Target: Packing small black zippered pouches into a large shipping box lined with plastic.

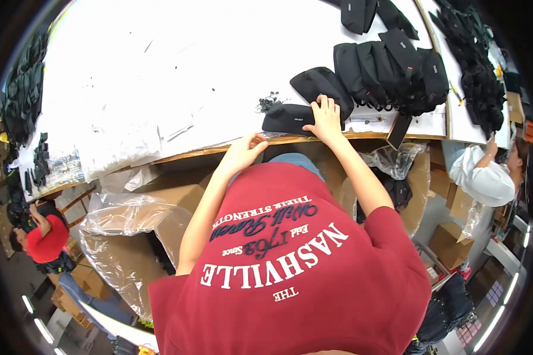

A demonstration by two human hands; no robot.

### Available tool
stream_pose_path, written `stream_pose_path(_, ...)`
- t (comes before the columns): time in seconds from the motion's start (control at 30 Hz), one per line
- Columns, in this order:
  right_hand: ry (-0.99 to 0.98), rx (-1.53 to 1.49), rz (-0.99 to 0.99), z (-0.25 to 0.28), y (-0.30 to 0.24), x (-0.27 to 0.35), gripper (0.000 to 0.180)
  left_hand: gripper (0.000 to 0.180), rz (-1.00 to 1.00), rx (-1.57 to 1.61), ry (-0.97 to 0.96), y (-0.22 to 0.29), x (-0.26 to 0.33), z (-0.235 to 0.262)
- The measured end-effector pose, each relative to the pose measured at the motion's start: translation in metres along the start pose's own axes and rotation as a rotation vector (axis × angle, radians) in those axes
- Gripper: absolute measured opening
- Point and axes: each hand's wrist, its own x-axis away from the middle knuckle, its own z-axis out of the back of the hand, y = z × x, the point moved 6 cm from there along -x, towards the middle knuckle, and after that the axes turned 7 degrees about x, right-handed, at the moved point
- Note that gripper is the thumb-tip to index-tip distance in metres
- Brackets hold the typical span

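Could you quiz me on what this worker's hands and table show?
1. True or false: the right hand rests on a black pouch.
2. Where is the left hand? A on the pouch pile; B at the table edge; C in a box.
3. What colour are the pouches?

Key: 1 true. 2 B. 3 black.
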Motion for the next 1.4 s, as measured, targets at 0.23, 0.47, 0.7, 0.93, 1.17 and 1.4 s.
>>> stream_pose_path(0.23,-0.171,-0.641,-0.021,0.058,0.008,0.001,0.026,0.055,0.247,-0.122,-0.055,0.057,-0.023,-0.024)
stream_pose_path(0.47,0.04,-0.892,0.114,0.105,-0.019,-0.028,0.042,0.071,-0.06,0.712,0.195,0.078,-0.056,-0.033)
stream_pose_path(0.7,-0.028,-0.994,0.234,0.108,-0.012,-0.062,0.037,0.052,-0.028,0.911,0.313,0.109,-0.075,-0.012)
stream_pose_path(0.93,0.065,-0.442,-0.062,0.067,0.046,-0.052,0.042,0.051,0.034,0.782,0.489,0.069,-0.112,0.046)
stream_pose_path(1.17,0.005,-0.449,-0.12,0.01,0.069,-0.032,0.037,0.041,0.054,0.76,0.472,0.056,-0.188,0.083)
stream_pose_path(1.4,-0.123,-1.744,-0.28,-0.012,0.025,-0.148,0.035,0.038,-0.221,0.381,0.732,0.022,-0.192,0.117)
